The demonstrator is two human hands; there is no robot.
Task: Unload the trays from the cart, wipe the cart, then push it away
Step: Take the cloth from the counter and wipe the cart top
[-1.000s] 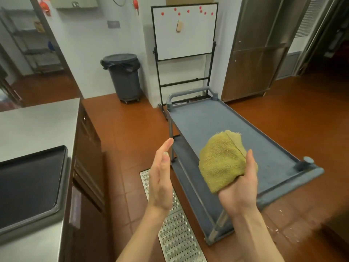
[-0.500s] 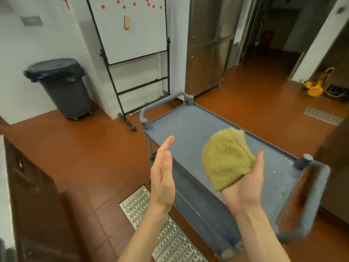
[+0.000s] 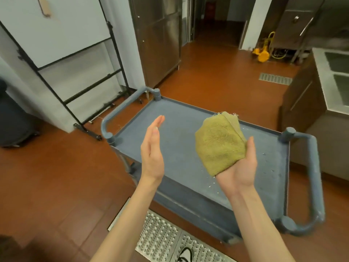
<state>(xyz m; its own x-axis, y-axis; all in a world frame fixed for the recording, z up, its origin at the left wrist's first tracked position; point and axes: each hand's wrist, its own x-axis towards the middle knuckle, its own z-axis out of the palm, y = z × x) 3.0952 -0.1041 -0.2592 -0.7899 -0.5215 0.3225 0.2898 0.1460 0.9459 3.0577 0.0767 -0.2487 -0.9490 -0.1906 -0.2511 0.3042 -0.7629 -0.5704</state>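
Hands raised above a blue-grey cart [image 3: 175,148] on a red tile floor [image 3: 56,176]: the right hand [image 3: 239,167], palm up, has its grip curled around a folded green cloth [image 3: 219,142], while the left hand [image 3: 153,150] hovers beside it, fingers straight, holding nothing.

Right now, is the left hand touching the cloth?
Apart. The head view shows the left hand held open and edge-on, with bare cart top visible between it and the yellow cloth resting in the right hand.
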